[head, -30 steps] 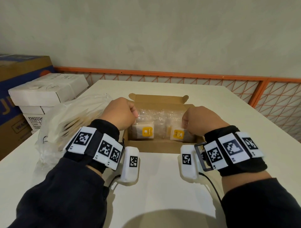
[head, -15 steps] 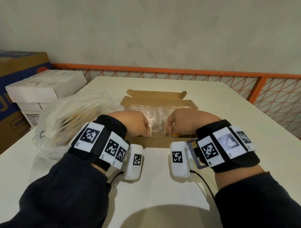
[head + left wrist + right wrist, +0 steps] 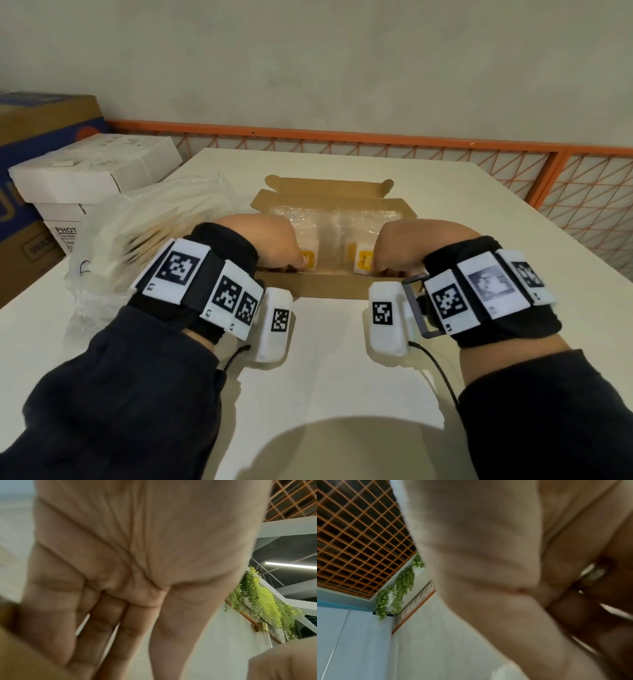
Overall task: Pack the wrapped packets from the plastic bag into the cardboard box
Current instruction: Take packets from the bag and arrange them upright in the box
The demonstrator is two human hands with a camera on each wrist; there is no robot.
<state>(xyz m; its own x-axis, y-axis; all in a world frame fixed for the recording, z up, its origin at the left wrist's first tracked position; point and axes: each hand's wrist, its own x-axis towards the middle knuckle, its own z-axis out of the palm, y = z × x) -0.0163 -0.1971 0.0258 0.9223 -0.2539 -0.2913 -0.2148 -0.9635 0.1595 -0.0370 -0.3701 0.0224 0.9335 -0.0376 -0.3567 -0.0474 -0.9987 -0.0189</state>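
Where the open brown cardboard box [image 3: 329, 291] sits on our white surface [image 3: 342, 394], clear-wrapped packets with yellow labels [image 3: 310, 246] lie inside; our left hand [image 3: 274, 246] and right hand [image 3: 400, 246] curl over its near wall, grip unclear, the crinkled plastic bag [image 3: 137, 240] just left.

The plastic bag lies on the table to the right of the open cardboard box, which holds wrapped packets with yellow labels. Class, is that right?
Not quite. The head view shows the plastic bag to the left of the open cardboard box, not the right. The wrapped packets with yellow labels are inside it.
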